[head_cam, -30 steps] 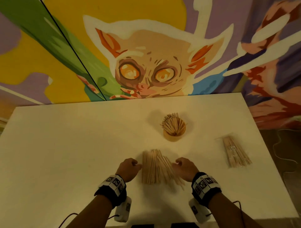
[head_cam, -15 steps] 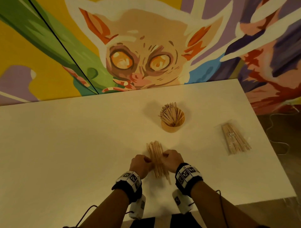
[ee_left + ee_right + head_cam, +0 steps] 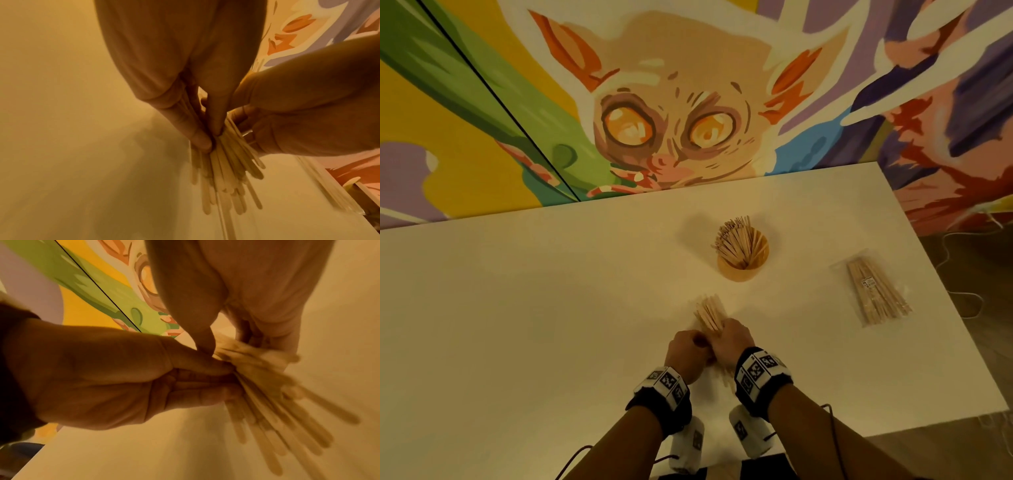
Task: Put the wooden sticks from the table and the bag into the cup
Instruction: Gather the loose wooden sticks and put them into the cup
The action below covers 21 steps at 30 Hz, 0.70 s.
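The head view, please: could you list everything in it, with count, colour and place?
table: one, white, fills the lower view
cup: one, tan, table centre, full of upright sticks
bag: one, clear, right side of the table, holding pale wooden sticks
loose sticks: one bundle, pale wood, near the front edge, gathered between the hands
mural: one, multicoloured, wall behind the table
cables: pale, on the floor at right
left hand: grips the bundle
right hand: grips the bundle
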Motion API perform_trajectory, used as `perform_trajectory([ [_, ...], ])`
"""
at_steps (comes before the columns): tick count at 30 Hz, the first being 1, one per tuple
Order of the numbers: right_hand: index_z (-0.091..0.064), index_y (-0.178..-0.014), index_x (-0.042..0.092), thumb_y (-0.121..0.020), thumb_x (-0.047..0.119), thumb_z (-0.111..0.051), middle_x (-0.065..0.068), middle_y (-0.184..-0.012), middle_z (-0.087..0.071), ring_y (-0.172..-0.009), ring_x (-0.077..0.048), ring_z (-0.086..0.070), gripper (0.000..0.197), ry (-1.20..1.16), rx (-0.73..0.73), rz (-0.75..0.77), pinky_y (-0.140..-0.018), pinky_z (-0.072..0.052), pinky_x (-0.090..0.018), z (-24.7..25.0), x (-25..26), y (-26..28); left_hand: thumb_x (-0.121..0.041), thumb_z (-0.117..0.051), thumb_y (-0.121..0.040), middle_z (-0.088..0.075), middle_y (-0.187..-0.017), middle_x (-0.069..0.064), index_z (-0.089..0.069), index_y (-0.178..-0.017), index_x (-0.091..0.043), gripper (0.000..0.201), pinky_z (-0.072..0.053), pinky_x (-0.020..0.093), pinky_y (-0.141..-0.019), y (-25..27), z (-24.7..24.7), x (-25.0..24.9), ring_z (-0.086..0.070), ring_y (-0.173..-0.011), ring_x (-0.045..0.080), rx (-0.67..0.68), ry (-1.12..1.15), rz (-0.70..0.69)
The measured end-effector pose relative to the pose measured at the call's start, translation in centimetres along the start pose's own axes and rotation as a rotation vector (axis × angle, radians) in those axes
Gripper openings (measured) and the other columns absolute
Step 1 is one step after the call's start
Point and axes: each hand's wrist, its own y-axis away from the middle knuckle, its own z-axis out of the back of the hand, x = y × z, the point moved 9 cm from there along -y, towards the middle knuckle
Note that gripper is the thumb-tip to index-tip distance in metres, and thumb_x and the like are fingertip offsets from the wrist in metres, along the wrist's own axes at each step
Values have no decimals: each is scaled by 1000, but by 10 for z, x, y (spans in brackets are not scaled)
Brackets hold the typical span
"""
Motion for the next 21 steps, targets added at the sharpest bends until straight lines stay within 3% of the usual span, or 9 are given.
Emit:
perform_trajectory([
  [3,-64,-118,9,-89,36,-62,-13,-112,-70,-91,-29,-68,40,-18,3,17,-67,-54,-30,-4,0,-5,-3,-69,-86,-73,-68,-3,-72,-71,-21,23,-56,15,-57,2,-1,-4,-69,-57,4,5,31,-44],
  [5,-63,-120,9,-91,36,-59,-13,-115,-68,-93,-28,-67,39,-50,24,27,-70,-53,-30,-5,-1,-7,-1,-69,-87,-77,-79,4,-77,-81,-18,19,-64,27,-73,4,-1,-3,-76,-70,13,45,122,-51],
  [7,-59,-125,7,-96,32,-56,-15,-121,-66,-105,-31,-65,39,-78,28,24,-79,-51,-32,-3,-2,-5,0,-69,-89,-79,-92,8,-79,-100,-11,19,-64,35,-84,5,-3,-3,-78,-85,21,90,181,-72],
  [9,-54,-131,4,-100,29,-50,-16,-129,-63,-116,-33,-61,39,-90,34,13,-90,-50,-36,-1,-5,-4,-2,-69,-91,-79,-97,6,-76,-113,-9,24,-63,34,-86,6,-3,-3,-78,-90,19,125,184,-88],
  [12,-47,-133,3,-102,29,-46,-17,-131,-59,-119,-35,-57,41,-107,56,-7,-95,-47,-38,4,-6,0,-8,-71,-90,-79,-94,7,-75,-108,-13,19,-64,42,-86,7,4,-4,-79,-85,22,70,162,-67],
  [14,-47,-130,4,-99,30,-46,-17,-129,-60,-114,-34,-59,40,-133,56,-2,-90,-48,-39,10,-9,1,-26,-72,-89,-77,-86,2,-71,-100,-15,16,-64,40,-81,8,16,-8,-77,-76,18,-49,0,-58],
  [16,-43,-133,5,-97,34,-46,-14,-124,-60,-112,-33,-60,46,-170,54,3,-86,-49,-40,16,-15,2,-51,-68,-84,-73,-91,0,-64,-99,-17,37,-59,37,-80,11,28,-17,-71,-82,20,-172,-303,-39],
  [19,-46,-129,7,-93,42,-48,-8,-100,-58,-89,-25,-59,50,-254,31,27,-90,-56,-50,25,-28,-5,-73,-53,-84,-70,-111,8,-63,-112,-10,69,-53,38,-87,10,23,-32,-67,-103,29,-155,-701,-10],
  [21,-53,-114,8,-97,36,-50,-6,-84,-58,-73,-20,-58,33,-343,25,64,-78,-57,-43,35,-25,0,-73,-54,-85,-72,-113,10,-66,-110,-8,70,-53,37,-85,6,16,-41,-69,-104,30,-126,-795,-44],
])
